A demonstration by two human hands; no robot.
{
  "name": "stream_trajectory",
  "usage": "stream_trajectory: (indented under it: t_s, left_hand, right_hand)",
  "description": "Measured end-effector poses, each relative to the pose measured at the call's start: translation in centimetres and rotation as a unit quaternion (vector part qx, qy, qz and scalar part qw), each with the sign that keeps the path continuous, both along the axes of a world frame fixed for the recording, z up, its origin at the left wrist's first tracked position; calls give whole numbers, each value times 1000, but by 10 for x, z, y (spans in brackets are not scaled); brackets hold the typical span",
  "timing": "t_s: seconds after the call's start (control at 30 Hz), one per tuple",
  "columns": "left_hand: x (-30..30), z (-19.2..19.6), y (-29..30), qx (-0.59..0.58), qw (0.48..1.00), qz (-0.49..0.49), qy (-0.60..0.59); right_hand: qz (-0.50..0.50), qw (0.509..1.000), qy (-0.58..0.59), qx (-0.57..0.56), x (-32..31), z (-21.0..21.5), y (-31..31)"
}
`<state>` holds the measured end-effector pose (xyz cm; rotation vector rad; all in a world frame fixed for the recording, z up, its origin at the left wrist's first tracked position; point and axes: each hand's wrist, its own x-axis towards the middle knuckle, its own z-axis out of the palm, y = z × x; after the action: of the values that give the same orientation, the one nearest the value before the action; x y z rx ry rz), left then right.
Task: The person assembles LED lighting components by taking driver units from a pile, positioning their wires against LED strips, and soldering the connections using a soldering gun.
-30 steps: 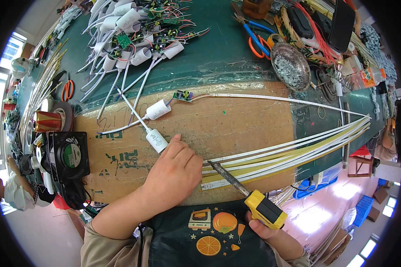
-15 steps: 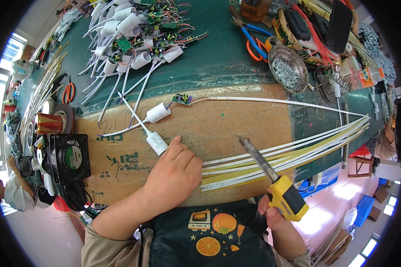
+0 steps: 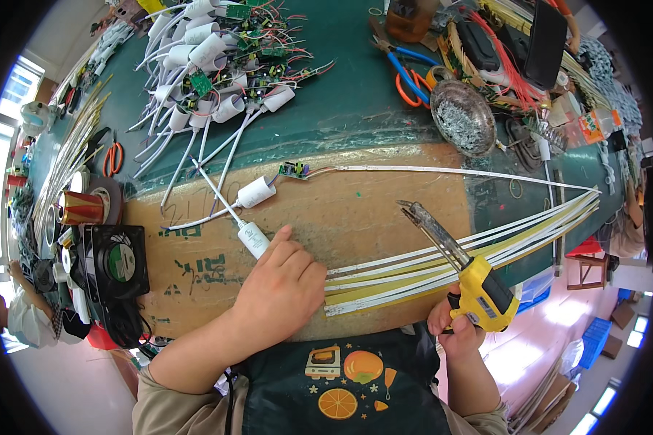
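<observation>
On the brown cardboard mat, my left hand [image 3: 283,290] is closed at the lower end of a white cylindrical housing [image 3: 253,239] with a white cable. Its fingertips are partly hidden. My right hand [image 3: 457,326] grips a yellow-and-black soldering gun [image 3: 488,293] by its handle; the dark metal tip points up and left above the mat. Beyond my left hand lies a second white housing [image 3: 256,192], wired to a small green circuit board [image 3: 293,170]. A thin white LED strip [image 3: 442,171] runs from that board to the right. Several white and yellow LED strips [image 3: 392,279] lie between my hands.
A pile of white housings [image 3: 207,54] with circuit boards and wires covers the far left. A metal dish of grey scraps [image 3: 464,119] and blue-handled pliers [image 3: 406,69] lie far right. A black fan [image 3: 116,261] stands on the left, near orange-handled scissors [image 3: 113,158].
The soldering gun in my right hand has moved up and right and turned, showing more of its side. My left hand has stayed almost in place at the housing.
</observation>
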<state>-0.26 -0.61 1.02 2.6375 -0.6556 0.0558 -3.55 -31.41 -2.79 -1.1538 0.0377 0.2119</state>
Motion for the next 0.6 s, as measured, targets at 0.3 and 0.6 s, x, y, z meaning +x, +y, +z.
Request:
stream_trajectory:
  t_s: [0.3,0.6]
  left_hand:
    - [15,10,32,-5,997,-77,-20]
    - [59,-2,26,71,987,53,-136]
  right_hand:
    - [7,1000,-13,0,1,-3,-1]
    - [-2,1000,-24,0,1,-6,1]
